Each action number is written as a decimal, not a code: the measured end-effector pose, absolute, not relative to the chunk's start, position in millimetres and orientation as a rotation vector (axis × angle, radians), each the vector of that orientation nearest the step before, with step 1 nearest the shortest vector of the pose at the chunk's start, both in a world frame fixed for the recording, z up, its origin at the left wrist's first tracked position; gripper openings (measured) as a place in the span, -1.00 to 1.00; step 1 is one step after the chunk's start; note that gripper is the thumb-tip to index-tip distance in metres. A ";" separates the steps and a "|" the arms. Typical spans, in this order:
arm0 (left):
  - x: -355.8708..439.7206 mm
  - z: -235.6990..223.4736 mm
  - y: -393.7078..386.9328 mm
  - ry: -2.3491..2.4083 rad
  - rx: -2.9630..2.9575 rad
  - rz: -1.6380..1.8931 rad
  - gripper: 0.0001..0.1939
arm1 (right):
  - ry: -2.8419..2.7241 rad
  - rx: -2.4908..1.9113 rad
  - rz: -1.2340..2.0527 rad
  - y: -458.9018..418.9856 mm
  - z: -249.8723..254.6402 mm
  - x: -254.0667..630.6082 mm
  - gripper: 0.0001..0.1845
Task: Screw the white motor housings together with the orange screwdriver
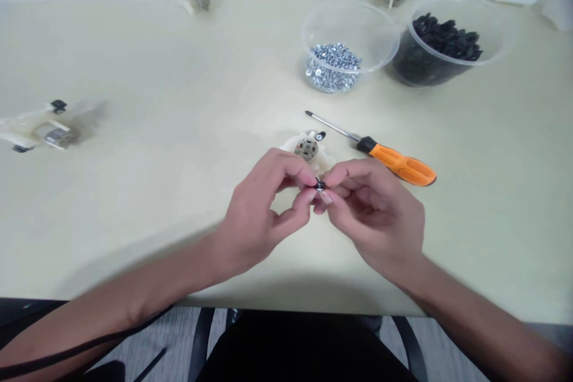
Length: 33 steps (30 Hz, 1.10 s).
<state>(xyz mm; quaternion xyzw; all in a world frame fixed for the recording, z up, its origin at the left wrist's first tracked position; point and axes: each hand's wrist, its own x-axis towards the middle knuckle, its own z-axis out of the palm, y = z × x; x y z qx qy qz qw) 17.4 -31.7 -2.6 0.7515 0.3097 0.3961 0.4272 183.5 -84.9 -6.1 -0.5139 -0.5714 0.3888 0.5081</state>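
Fingers (pixel 308 175) pinch small black part (pixel 320 185); orange-handled screwdriver (pixel 396 161) just beside.

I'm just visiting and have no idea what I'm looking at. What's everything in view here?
table: one, pale cream, beneath everything
clear plastic bowl: one, transparent, far side
silver screws: many, silver, in that bowl
second clear bowl: one, transparent, far right
small black pieces: many, black, in that bowl
screwdriver: one, orange and black handle, steel shaft, right of centre
other white housings: three, white, far edge and left
white motor housing: one, white and silver, just beyond the hands
small black-and-silver part: one, between both hands' fingertips
left hand: one, centre left
right hand: one, centre right
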 end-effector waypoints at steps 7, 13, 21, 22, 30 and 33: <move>14.7 5.6 -22.5 0.787 2.102 0.932 -0.86 | -1.472 -1.236 0.854 -80.9 -2.8 190.2 -0.78; 12.2 7.7 -19.9 0.782 2.153 0.888 -0.85 | -1.425 -1.230 0.954 -77.8 -0.1 191.0 -0.84; 12.1 5.1 -25.5 0.773 2.021 0.827 -0.83 | -1.444 -1.201 0.921 -77.8 -3.0 189.4 -0.82; 12.6 5.7 -26.2 0.771 2.025 0.829 -0.83 | -1.446 -1.191 0.929 -78.0 -3.9 189.6 -0.81; 15.7 4.6 -30.9 0.794 2.067 0.860 -0.84 | -1.454 -1.191 0.942 -80.3 -8.2 189.9 -0.78; 16.2 3.4 -32.1 0.800 2.064 0.868 -0.84 | -1.441 -1.210 0.967 -80.7 -8.8 189.3 -0.80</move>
